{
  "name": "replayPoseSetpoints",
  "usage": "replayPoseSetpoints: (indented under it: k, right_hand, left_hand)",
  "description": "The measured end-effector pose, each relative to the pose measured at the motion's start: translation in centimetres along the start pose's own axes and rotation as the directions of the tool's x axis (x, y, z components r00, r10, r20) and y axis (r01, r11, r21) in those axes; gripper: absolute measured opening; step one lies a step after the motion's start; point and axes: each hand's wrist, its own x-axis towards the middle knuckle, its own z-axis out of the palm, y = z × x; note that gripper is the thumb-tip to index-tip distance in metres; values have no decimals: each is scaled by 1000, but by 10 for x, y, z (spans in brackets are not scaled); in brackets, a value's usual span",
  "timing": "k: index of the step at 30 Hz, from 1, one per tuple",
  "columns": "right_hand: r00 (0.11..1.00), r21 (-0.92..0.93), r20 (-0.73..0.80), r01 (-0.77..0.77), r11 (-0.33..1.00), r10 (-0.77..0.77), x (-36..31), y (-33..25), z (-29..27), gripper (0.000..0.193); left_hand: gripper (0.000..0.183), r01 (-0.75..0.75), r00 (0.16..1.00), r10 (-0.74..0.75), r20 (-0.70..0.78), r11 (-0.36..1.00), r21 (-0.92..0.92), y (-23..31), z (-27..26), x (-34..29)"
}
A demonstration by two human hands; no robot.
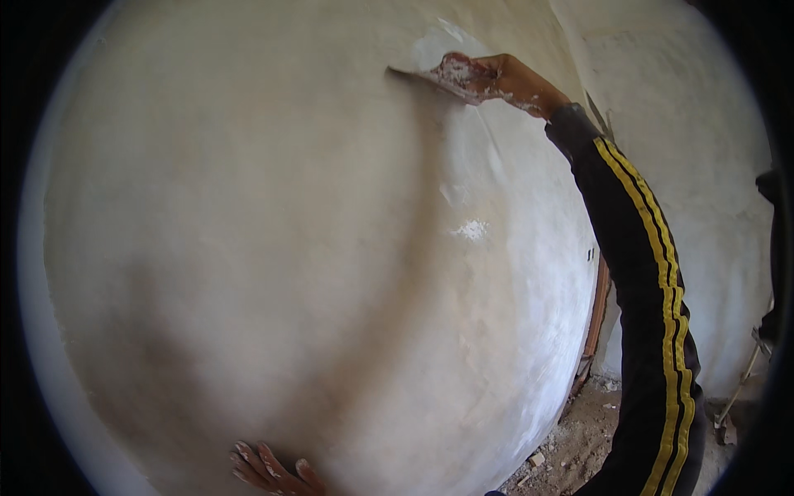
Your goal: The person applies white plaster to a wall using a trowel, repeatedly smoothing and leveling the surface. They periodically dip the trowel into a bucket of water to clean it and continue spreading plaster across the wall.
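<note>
My right hand (492, 80), smeared with white plaster, is raised high and closed around a putty scraper (416, 78). The scraper's thin dark blade points left and lies close against the pale plastered wall (248, 182). Most of its grip is hidden by my fingers. Around that hand the wall shows whitish, wet-looking patches, and a lumpy white plaster splash (471, 230) sits lower down. At the bottom edge my left hand (277, 471) rests on the wall with its whitened fingers spread, holding nothing.
Beyond the curved-looking wall edge at right, another greyish wall (686, 107) stands. A reddish-brown upright strip (597, 314) runs along that edge. Below are loose dirt and rubble (571, 450). A dark object (769, 248) and thin sticks (740, 380) show at far right.
</note>
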Motion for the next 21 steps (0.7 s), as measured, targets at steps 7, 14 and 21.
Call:
replayPoseSetpoints:
  k: [7,14,21]
  right_hand:
    - [980,-290,178,-30,957,85,-71,22,28,34]
    - [950,-191,312,93,977,-29,-189,64,63,30]
    - [988,-253,157,50,966,-10,-322,74,115,29]
  left_hand:
    - [68,-36,997,26,67,987,157,7,16,4]
    - [65,-72,997,70,28,991,110,11,9,9]
    - [63,-72,997,71,10,993,90,29,-3,21]
